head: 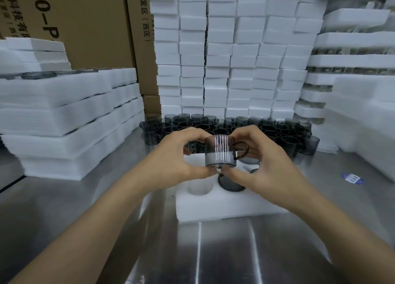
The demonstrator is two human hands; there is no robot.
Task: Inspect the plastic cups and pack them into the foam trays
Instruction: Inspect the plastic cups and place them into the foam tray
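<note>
A smoky grey, see-through plastic cup point(220, 152) with a handle on its right side is held upright above a white foam tray point(224, 206). My left hand point(181, 155) grips its left side with curled fingers and thumb. My right hand point(263, 162) holds its right side, by the handle, thumb under the base. The tray has round pockets: one empty pocket point(199, 187) at front left, one with a grey cup point(232, 184) seated in it. Several loose grey cups point(277, 134) stand crowded behind the tray.
The tray lies on a shiny steel table point(213, 251). Stacks of filled foam trays point(64, 117) rise at the left, a wall of foam blocks point(235, 59) behind, more trays point(352, 70) at the right. Cardboard boxes point(85, 23) stand at the back left. A blue-and-white label point(352, 179) lies on the right.
</note>
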